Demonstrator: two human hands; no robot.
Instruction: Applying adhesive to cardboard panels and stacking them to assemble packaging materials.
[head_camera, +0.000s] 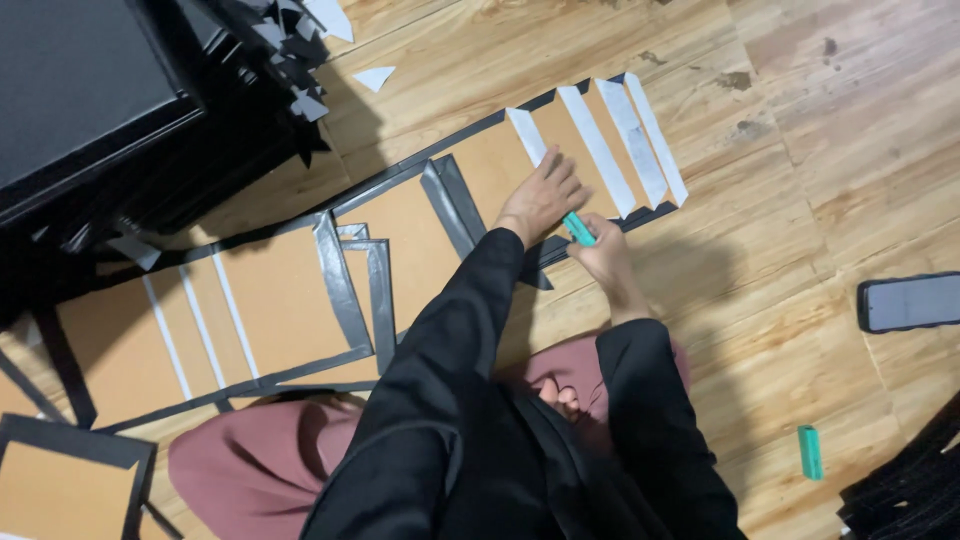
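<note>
My left hand (543, 195) rests flat, fingers together, on a brown cardboard panel (495, 170) edged in black that lies on the wooden floor. Just right of it, my right hand (600, 255) grips a small teal tool (578, 229), its tip at the panel's lower black edge. White strips (600, 150) run across the panel's right part. More brown panels with black borders (285, 300) stretch away to the left, some carrying thin white strips (200, 325).
A dark phone (908, 302) lies on the floor at the right and a teal cap (810, 452) at lower right. Black stacked boards (90, 90) fill the upper left, with grey and white paper scraps (375, 77) nearby. My knees in maroon cloth (250, 465) sit below.
</note>
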